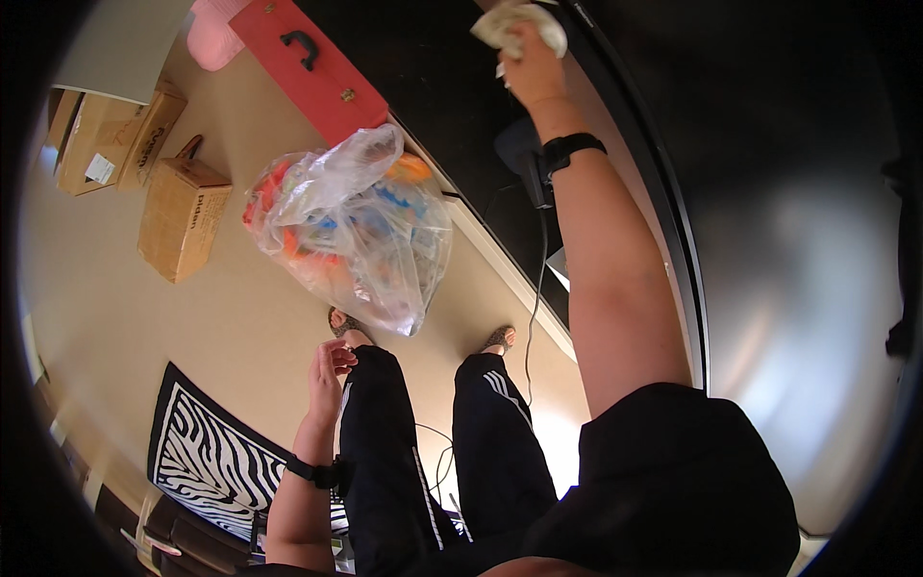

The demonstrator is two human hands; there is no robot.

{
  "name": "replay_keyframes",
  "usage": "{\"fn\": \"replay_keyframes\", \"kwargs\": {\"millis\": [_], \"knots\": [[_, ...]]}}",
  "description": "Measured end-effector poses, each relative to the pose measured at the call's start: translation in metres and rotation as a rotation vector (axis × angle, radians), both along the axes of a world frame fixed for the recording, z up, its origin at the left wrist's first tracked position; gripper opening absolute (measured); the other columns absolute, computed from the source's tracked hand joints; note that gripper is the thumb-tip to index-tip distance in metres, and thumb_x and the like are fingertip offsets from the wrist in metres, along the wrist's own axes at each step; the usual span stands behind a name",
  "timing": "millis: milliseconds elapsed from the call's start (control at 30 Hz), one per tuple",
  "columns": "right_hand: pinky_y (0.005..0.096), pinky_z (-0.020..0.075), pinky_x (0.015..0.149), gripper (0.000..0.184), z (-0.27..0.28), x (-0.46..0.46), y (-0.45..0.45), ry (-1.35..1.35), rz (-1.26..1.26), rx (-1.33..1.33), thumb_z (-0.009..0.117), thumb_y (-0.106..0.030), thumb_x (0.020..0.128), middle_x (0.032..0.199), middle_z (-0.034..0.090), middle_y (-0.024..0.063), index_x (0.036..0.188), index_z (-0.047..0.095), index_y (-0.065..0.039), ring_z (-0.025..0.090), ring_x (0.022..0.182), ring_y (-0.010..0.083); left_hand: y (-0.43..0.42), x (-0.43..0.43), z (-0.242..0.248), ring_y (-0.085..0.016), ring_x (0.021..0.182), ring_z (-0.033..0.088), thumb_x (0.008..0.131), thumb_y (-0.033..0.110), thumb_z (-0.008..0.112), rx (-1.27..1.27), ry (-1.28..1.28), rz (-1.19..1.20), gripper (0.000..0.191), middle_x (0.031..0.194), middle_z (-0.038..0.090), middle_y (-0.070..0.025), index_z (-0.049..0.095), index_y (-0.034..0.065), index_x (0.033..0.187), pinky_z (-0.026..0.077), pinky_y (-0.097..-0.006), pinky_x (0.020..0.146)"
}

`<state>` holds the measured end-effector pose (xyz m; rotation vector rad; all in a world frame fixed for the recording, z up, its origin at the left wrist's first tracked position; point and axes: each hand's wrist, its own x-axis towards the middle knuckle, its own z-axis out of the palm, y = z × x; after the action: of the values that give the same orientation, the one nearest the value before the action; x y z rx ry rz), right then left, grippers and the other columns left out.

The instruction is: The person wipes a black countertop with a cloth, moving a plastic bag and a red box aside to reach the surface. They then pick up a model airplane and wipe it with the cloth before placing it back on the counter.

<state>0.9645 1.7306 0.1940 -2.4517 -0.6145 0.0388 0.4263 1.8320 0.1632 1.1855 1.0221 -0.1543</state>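
My right hand, at the top of the head view, grips a pale crumpled cloth over a black tabletop, close to the bottom frame of a large black television screen. My left hand hangs beside my left leg with fingers loosely curled and nothing in it. A clear plastic bag filled with colourful items stands by the table's edge. Below my right wrist, a dark device with a cable rests on the black surface, partly hidden by the arm.
A red case with a black handle adjoins the bag. Cardboard boxes stand on the floor at left, below a pale panel's edge. A zebra-striped rug lies at lower left. A cable hangs down by my right leg.
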Motion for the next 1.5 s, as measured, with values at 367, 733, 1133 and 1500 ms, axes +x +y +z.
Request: {"fn": "replay_keyframes", "kwargs": {"millis": [367,733,1133,1500], "knots": [[0.0303,0.0515,0.067,0.033,-0.017,-0.205,0.020,0.749,-0.145,0.902,0.064,-0.012,0.084,0.099,0.060,0.0062,0.113,0.049,-0.006,0.058,0.085,0.0136,-0.024,-0.001,0.018,-0.015,0.082,0.064,0.106,0.041,0.027,0.006,-0.012,-0.055,0.050,0.091,0.064,-0.0068,0.056,0.0016,0.116,0.049,-0.0266,0.074],[0.0297,0.0514,0.069,0.030,0.039,-0.430,-0.211,0.999,-0.244,0.654,0.068,-0.023,0.087,0.091,0.064,0.0044,0.110,0.057,-0.007,0.062,0.077,0.0121,-0.076,0.000,0.055,-0.016,0.086,0.064,0.106,0.042,0.028,0.133,0.032,-0.322,0.048,0.093,0.064,-0.0053,0.055,0.0040,0.120,0.049,-0.0292,0.077],[0.0400,0.0531,0.079,0.034,0.094,-0.433,-0.703,0.337,-1.025,0.066,0.056,-0.022,0.091,0.102,0.068,0.0199,0.124,0.054,-0.014,0.067,0.095,0.0375,-0.288,0.004,0.058,-0.017,0.090,0.064,0.105,0.044,0.029,-0.008,0.024,-0.383,0.049,0.097,0.066,-0.0074,0.056,0.0055,0.120,0.049,-0.0305,0.080],[0.0251,0.0496,0.079,0.030,0.040,-0.398,-0.755,0.506,-1.018,0.765,0.063,-0.015,0.087,0.097,0.067,0.0045,0.116,0.063,-0.005,0.062,0.087,0.0114,-0.353,-0.016,0.088,-0.017,0.092,0.064,0.104,0.048,0.030,0.071,0.083,-0.527,0.052,0.098,0.065,-0.0061,0.055,0.0050,0.121,0.049,-0.0307,0.079]]}}
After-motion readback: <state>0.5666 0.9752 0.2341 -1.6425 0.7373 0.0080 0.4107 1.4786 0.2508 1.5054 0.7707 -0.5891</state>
